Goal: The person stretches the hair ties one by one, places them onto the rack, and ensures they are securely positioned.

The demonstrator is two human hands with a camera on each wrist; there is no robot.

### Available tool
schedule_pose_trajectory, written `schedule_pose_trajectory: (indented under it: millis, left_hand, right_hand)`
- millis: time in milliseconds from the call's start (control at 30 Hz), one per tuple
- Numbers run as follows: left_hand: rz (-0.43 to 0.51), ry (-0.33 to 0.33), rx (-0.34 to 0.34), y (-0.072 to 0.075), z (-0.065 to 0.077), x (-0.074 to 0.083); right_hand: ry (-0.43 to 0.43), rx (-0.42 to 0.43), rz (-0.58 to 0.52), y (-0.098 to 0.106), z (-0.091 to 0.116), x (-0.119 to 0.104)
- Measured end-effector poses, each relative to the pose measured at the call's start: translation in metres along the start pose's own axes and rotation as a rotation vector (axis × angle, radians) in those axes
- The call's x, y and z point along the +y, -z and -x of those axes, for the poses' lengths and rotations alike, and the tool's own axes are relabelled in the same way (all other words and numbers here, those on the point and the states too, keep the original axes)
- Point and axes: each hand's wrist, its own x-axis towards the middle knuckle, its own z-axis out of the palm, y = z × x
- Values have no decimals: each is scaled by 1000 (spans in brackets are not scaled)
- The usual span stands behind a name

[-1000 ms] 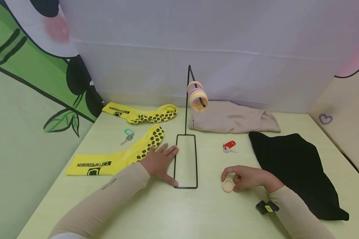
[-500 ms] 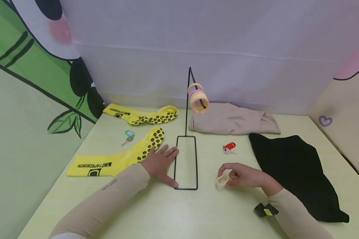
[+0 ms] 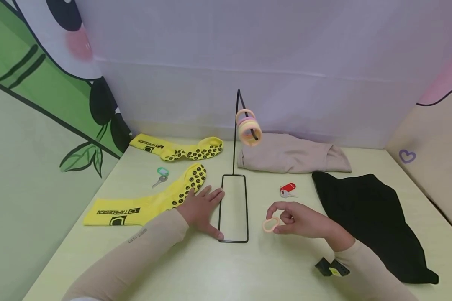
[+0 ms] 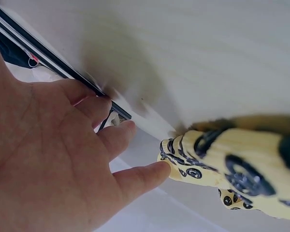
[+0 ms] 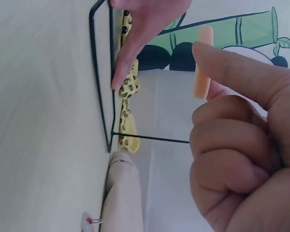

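Observation:
A peach elastic hair tie (image 3: 270,225) hangs between thumb and forefinger of my right hand (image 3: 305,219), to the right of the stand's base. Its other fingers curl into the palm in the right wrist view, where the hair tie (image 5: 203,63) shows edge-on. My left hand (image 3: 201,213) lies spread on the table, thumb and fingertips touching the left bar of the black wire stand (image 3: 246,209). Several hair ties (image 3: 250,133), peach, yellow and pink, hang on the stand's upper arm. Under the left hand's outer side is a yellow sock (image 3: 150,202).
Farther back lies another yellow sock (image 3: 177,148). A key with a green tag (image 3: 163,172) is at left, and one with a red tag (image 3: 288,187) at right. Folded beige cloth (image 3: 294,154) and black cloth (image 3: 373,221) lie on the right side. Fabric walls enclose the table.
My right hand has moved left and slightly up with the hair tie, towards the stand. The hair tie has turned and bent in the pinch. My left hand stays on the stand's base.

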Motion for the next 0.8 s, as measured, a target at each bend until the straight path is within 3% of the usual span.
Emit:
schedule_pose_trajectory:
  millis: [367,633,800]
  left_hand:
    - [-13,-16,10,0,0,-1]
    - [16,-10,-6,2,2,0]
    - [3,-4,-4,0,0,0]
  right_hand:
    - [82,151,30,-4,1,-27]
    - [170,351,124,-5,-4,-50]
    - [277,492,201,-4,-11,-67]
